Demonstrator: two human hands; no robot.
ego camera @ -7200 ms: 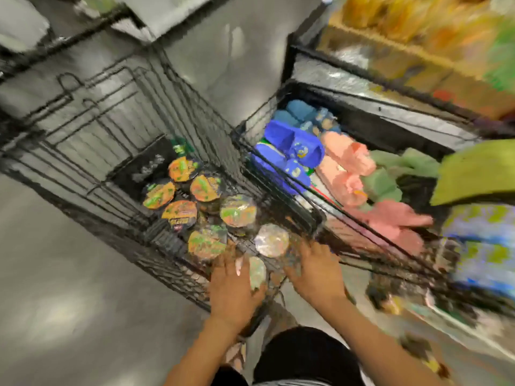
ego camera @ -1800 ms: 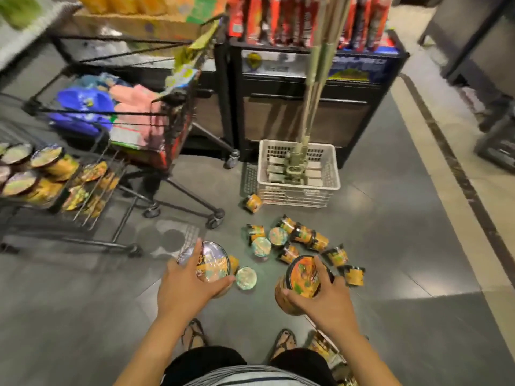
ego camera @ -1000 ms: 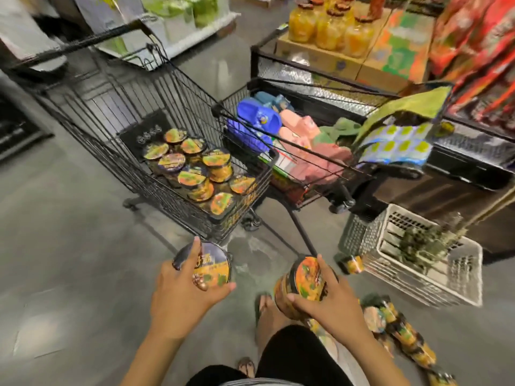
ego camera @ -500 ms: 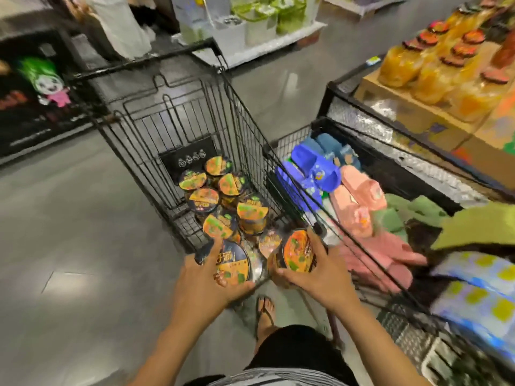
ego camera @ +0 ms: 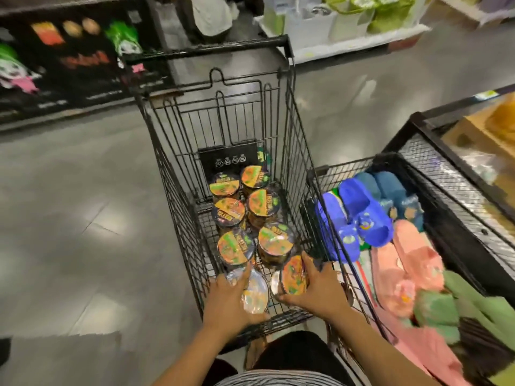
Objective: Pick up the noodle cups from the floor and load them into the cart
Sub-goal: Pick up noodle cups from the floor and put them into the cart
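A black wire shopping cart [ego camera: 295, 151] stands in front of me with several noodle cups [ego camera: 260, 203] with orange and green lids standing in its basket. My left hand [ego camera: 228, 302] grips a noodle cup [ego camera: 255, 293] with a shiny lid, low inside the cart's near end. My right hand [ego camera: 315, 288] grips another noodle cup [ego camera: 294, 275], tilted on its side, beside the first and just behind the standing cups. Both cups are inside the basket walls.
A second wire cart [ego camera: 412, 174] at the right holds blue slippers [ego camera: 362, 213], pink slippers [ego camera: 409, 260] and green ones [ego camera: 457, 305]. A black display board [ego camera: 69, 65] lines the far left, and shelving [ego camera: 348, 23] stands at the back. Grey floor [ego camera: 69, 218] lies to the left.
Both hands have moved forward and down with their cups, from above the cart's near rim into the basket. The view has come closer to the cart.
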